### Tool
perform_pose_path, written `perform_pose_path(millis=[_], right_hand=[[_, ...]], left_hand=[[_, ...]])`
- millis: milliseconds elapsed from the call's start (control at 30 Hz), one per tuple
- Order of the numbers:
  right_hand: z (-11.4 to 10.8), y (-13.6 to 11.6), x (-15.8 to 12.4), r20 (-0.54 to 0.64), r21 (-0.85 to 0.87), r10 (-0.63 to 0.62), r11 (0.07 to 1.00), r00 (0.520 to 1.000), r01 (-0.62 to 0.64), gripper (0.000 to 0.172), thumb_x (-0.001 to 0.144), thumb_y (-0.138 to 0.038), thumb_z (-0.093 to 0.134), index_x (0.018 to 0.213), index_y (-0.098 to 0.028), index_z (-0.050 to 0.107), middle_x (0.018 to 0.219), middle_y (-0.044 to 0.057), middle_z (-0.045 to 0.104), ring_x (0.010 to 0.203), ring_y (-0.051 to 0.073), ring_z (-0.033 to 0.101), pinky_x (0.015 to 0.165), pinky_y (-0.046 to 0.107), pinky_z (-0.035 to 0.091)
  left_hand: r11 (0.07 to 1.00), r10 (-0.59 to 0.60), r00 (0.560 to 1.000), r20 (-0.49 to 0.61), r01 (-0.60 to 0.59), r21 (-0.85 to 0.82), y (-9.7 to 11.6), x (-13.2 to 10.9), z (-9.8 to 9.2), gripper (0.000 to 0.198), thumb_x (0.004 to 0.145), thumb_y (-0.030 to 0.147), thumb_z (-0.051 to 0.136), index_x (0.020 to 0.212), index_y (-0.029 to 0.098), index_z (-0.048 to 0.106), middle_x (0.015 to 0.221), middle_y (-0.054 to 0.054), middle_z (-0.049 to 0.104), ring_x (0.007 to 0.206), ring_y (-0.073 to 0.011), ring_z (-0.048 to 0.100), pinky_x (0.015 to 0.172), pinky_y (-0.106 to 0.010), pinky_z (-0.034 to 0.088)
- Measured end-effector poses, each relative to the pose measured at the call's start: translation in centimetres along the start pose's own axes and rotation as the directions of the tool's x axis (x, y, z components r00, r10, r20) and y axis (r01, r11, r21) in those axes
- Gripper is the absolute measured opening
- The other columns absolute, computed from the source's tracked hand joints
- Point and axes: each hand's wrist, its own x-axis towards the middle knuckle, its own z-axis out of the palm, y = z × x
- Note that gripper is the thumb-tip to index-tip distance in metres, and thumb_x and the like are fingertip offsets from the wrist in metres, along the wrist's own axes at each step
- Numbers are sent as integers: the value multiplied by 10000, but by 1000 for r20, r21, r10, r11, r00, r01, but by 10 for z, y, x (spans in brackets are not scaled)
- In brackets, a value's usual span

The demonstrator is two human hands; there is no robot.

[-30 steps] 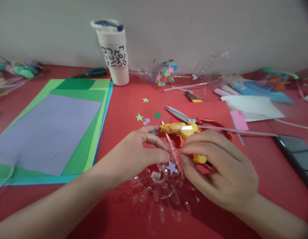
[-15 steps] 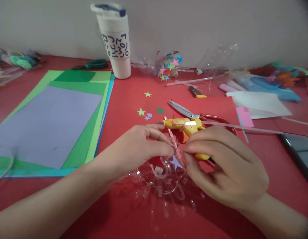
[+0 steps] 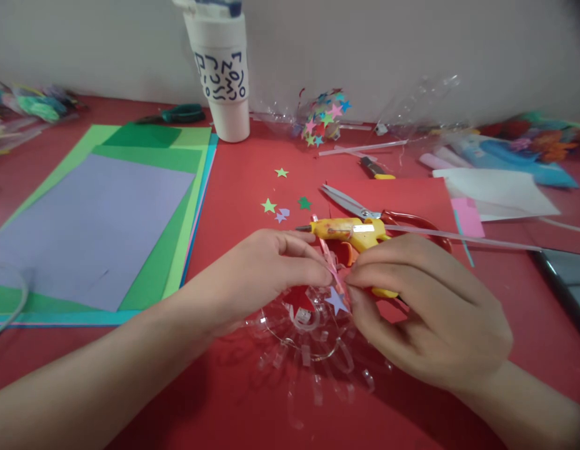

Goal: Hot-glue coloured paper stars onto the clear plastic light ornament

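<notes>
A clear plastic piece cut into curled strips [image 3: 313, 350] lies on the red table, with a purple star [image 3: 337, 301] and a red star [image 3: 299, 299] stuck on it. A thin pink strip [image 3: 328, 257] rises from it. My left hand [image 3: 262, 275] pinches that strip from the left, fingers closed. From the right, my right hand [image 3: 425, 312] pinches the same strip, fingers closed. Just behind my hands lies a yellow glue gun [image 3: 350, 232] with a glue stick [image 3: 463, 239] sticking out to the right.
Red-handled scissors [image 3: 365, 211] rest behind the glue gun on a red sheet [image 3: 412, 197]. Loose paper stars [image 3: 269, 205] lie nearby. A stack of green and purple paper [image 3: 97, 219] fills the left. A white tumbler [image 3: 222, 69], a star-covered ball [image 3: 325, 119], a phone [image 3: 569, 281] and craft supplies stand around.
The view has tilted down a little, so things sit higher in the picture. Both hands keep pinching the pink strip; a red star now shows more on the plastic piece.
</notes>
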Motion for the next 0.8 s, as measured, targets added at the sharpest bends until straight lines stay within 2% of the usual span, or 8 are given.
perform_pose_path(millis=[167, 367, 500, 567, 667, 800], right_hand=[[0, 0, -1, 7, -66, -56, 996, 998, 57, 210, 738, -31, 574, 814, -227, 564, 755, 49, 655, 659, 174, 587, 619, 343, 519], [-1, 2, -3, 43, -126, -124, 984, 991, 128, 207, 736, -43, 586, 793, -239, 555, 756, 40, 649, 658, 173, 562, 618, 342, 509], [-2, 1, -3, 32, -103, -131, 986, 991, 134, 183, 730, -56, 600, 798, -222, 566, 771, 53, 634, 669, 178, 552, 633, 348, 501], [-3, 2, -2, 5, -50, -96, 994, 995, 96, 179, 736, -57, 581, 826, -212, 576, 795, 64, 623, 676, 179, 555, 632, 353, 499], [-7, 3, 1, -24, 10, -31, 999, 999, 32, 198, 748, -58, 545, 855, -221, 578, 809, 62, 605, 697, 185, 566, 634, 366, 493], [-9, 5, 5, 12, -28, -82, 996, 997, 82, 158, 761, -85, 582, 814, -234, 573, 778, 40, 612, 714, 189, 568, 672, 377, 470]], left_hand=[[999, 20, 1000, 3, -20, -29, -2, -1, 1, 155, 723, 327, 597, 611, 247, 667, 776, 20, 650, 821, -190, 599, 704, -288, 445], [1000, -22, 999, -34, 22, -2, -3, -1, 1, 110, 683, 318, 634, 614, 235, 656, 776, -4, 661, 889, -233, 621, 731, -322, 457], [1000, -13, 999, -48, 15, 25, -3, -2, 1, 92, 692, 317, 645, 648, 238, 660, 818, -8, 660, 1093, -263, 564, 840, -332, 426], [999, -23, 998, -50, 25, 32, -1, -4, 1, 97, 698, 322, 652, 643, 241, 656, 839, 0, 662, 1150, -261, 535, 862, -322, 409], [999, -34, 998, -54, 35, 29, 3, -5, 2, 116, 703, 310, 651, 612, 239, 646, 920, 17, 674, 1133, -248, 552, 831, -304, 414], [1000, 9, 998, -65, -9, -2, 6, -5, 3, 120, 701, 274, 634, 590, 236, 658, 1037, 32, 677, 1121, -223, 562, 860, -299, 408]])
